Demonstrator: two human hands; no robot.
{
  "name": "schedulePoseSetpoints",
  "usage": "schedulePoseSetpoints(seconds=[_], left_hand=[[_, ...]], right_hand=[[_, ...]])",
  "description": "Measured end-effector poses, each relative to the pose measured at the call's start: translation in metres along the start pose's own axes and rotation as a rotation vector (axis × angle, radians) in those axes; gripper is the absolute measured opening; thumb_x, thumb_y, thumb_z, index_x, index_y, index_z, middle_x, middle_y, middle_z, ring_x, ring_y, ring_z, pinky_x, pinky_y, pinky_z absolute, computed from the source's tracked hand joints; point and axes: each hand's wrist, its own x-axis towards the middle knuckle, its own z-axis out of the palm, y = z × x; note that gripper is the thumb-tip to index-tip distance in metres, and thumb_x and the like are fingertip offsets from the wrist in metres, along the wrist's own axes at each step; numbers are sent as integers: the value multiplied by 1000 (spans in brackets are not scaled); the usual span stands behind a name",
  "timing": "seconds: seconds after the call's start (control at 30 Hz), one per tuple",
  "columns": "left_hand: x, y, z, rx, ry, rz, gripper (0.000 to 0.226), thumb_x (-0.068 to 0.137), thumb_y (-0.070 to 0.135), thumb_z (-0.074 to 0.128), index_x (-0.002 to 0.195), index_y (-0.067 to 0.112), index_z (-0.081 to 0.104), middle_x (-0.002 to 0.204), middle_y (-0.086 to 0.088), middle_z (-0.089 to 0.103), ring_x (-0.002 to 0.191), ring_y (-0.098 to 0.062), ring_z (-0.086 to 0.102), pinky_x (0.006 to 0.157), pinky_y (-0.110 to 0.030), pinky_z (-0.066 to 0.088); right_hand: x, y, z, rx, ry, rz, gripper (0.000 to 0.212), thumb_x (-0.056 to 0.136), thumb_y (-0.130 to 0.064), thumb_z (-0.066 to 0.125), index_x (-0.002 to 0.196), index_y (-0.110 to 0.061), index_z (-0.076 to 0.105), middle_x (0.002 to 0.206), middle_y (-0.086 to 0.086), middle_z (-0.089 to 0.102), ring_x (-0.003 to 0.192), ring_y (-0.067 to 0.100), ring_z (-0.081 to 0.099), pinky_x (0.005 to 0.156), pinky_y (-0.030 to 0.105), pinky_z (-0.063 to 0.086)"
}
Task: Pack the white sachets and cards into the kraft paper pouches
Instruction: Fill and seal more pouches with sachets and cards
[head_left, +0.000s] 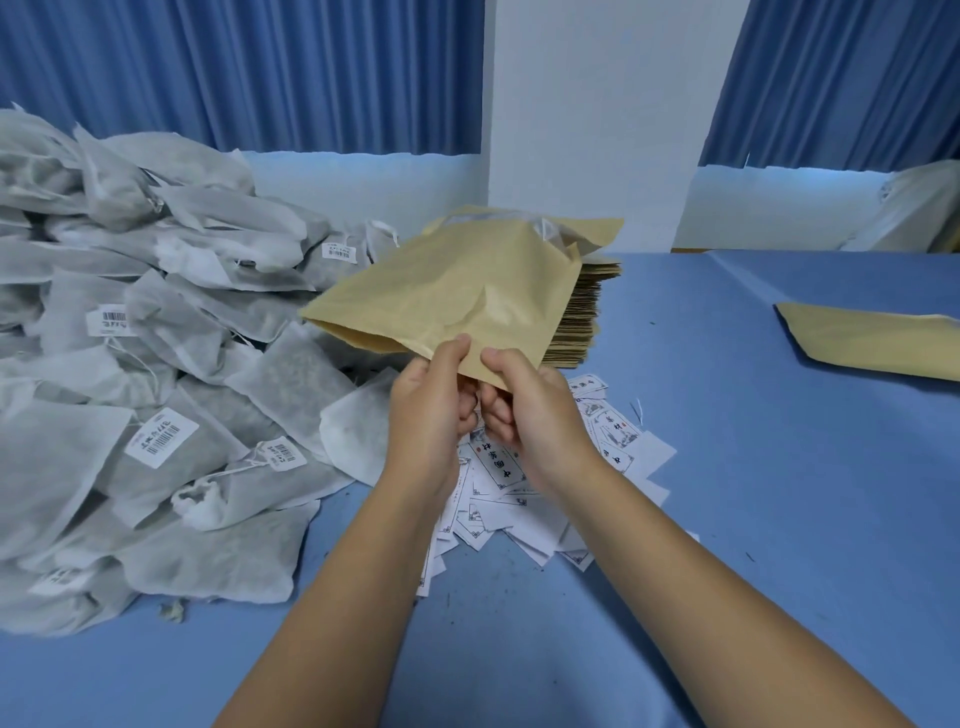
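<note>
Covering the foreground, a blue worktop (779, 467) carries a big heap of white sachets (156, 338) on its left side, several with barcode tags. Lifted off the worktop at the centre, a kraft pouch (452, 291) tilts with its far end higher, just in front of a stack of flat kraft pouches (587, 317). A second kraft pouch (872, 340) lies flat, well apart at the right edge. Printed cards (613, 431) lie scattered below the wrists, beside the heap. The left hand (431, 415) and right hand (535, 410) sit side by side, each pinching the raised pouch's near edge, thumbs on top and fingers curled beneath.
</note>
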Motion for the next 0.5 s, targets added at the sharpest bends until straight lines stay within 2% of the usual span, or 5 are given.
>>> schedulePoseSetpoints(seconds=[0.1, 0.2, 0.3, 0.37, 0.5], left_hand=[[0, -1, -1, -50, 16, -2, 24, 96, 25, 56, 77, 13, 47, 52, 0, 36, 43, -10, 28, 39, -20, 23], [-2, -4, 4, -51, 3, 16, 24, 99, 24, 53, 79, 11, 48, 43, 5, 42, 35, -7, 39, 36, -18, 34], [-2, -7, 6, -30, 0, -6, 26, 98, 24, 54, 78, 9, 45, 40, 3, 43, 31, -8, 42, 35, -17, 35], [0, -7, 6, -63, 3, -46, 23, 96, 23, 58, 81, 8, 49, 44, 1, 45, 35, -9, 43, 36, -18, 33], [3, -8, 1, -121, 48, -52, 21, 95, 24, 59, 80, 12, 52, 53, 4, 46, 43, -7, 35, 38, -17, 28]], right_hand=[[-1, 1, -1, 52, 38, -33, 38, 93, -19, 53, 55, -16, 52, 43, -4, 42, 35, 9, 31, 40, 20, 26], [-4, 10, 4, 87, 122, -65, 35, 91, -21, 60, 56, -19, 56, 46, -4, 47, 37, 8, 36, 39, 18, 28], [-4, 12, 8, 99, 165, -72, 18, 90, -25, 65, 74, -18, 64, 48, -6, 53, 39, 6, 45, 39, 16, 32], [-2, 9, 7, 147, 181, -69, 10, 92, -19, 62, 84, -14, 63, 47, -7, 52, 39, 6, 47, 40, 14, 35], [0, 8, 2, 225, 286, -51, 21, 86, -16, 61, 69, -21, 49, 43, -9, 38, 38, 8, 32, 44, 22, 28]])
